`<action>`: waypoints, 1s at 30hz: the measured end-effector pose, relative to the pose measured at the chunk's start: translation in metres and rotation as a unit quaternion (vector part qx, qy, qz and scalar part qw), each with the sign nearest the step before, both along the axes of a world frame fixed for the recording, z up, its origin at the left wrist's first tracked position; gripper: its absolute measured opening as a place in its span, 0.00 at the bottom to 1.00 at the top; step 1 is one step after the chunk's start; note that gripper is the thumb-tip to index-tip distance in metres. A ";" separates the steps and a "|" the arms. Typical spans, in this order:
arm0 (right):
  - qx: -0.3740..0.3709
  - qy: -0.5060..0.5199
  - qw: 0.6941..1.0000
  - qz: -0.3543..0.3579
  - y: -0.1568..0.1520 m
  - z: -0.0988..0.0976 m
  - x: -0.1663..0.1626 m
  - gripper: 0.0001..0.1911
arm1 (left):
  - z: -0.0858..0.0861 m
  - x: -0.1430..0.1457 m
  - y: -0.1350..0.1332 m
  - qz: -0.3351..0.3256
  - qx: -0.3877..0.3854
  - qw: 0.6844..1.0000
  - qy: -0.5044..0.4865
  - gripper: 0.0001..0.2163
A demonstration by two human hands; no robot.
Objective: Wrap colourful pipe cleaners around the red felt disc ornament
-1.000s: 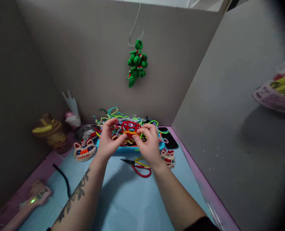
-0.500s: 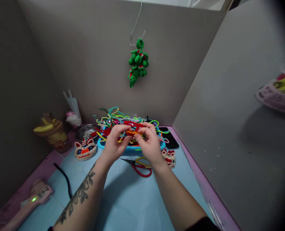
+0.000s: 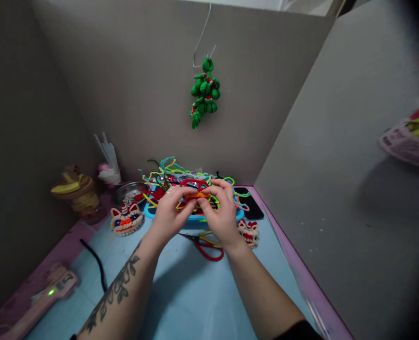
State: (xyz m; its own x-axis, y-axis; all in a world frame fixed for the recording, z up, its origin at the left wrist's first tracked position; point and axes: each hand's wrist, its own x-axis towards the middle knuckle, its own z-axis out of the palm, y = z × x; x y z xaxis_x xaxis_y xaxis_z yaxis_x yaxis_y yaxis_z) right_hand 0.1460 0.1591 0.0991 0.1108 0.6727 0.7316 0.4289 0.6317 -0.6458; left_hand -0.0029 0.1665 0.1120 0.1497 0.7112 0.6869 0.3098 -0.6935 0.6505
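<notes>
My left hand (image 3: 169, 215) and my right hand (image 3: 222, 212) meet above the blue table, fingers pinched together on a small red and orange pipe-cleaner piece (image 3: 194, 189). Red loops stand up from it and an orange strip runs between my fingertips. Just behind it lies a blue tray (image 3: 149, 210) heaped with several coloured pipe cleaners (image 3: 166, 170). Red-handled scissors (image 3: 205, 246) lie on the table below my right hand.
Two small lion-head figures sit at left (image 3: 125, 219) and right (image 3: 249, 231). A metal bowl (image 3: 128, 191), a black phone (image 3: 249, 202), a pink glue gun (image 3: 49, 293) with black cable and a brown cup (image 3: 75, 193) stand around. A green ornament (image 3: 204, 92) hangs on the back wall.
Both hands have drawn closer together and the left fingers have closed onto the piece. The red loops were tilted flatter, then raised again.
</notes>
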 end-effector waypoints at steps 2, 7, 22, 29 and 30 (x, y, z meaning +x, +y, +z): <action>0.022 -0.024 0.999 -0.013 -0.001 0.000 0.000 0.04 | 0.002 0.000 -0.001 0.002 -0.007 1.000 0.001 0.07; 0.040 -0.042 0.998 -0.014 -0.001 -0.001 0.001 0.04 | 0.006 0.000 -0.005 0.008 -0.003 1.000 0.025 0.05; 0.026 -0.041 0.998 0.031 0.002 -0.002 0.005 0.03 | 0.007 0.000 -0.008 0.017 -0.013 0.997 0.070 0.01; -0.030 -0.020 0.998 0.049 0.003 0.005 0.011 0.09 | 0.004 -0.001 -0.002 -0.037 -0.175 0.981 -0.080 0.11; -0.046 -0.029 0.997 0.052 0.003 0.006 0.011 0.08 | 0.004 -0.002 -0.001 -0.054 -0.201 0.974 -0.093 0.12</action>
State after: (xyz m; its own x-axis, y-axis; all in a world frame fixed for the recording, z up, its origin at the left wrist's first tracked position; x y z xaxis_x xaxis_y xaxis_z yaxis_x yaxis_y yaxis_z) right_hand 0.1574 0.1618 0.1049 -0.0030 0.7432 0.6691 0.4029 0.6133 -0.6794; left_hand -0.0049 0.1659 0.1155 0.1394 0.9148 0.3791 0.1003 -0.3939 0.9137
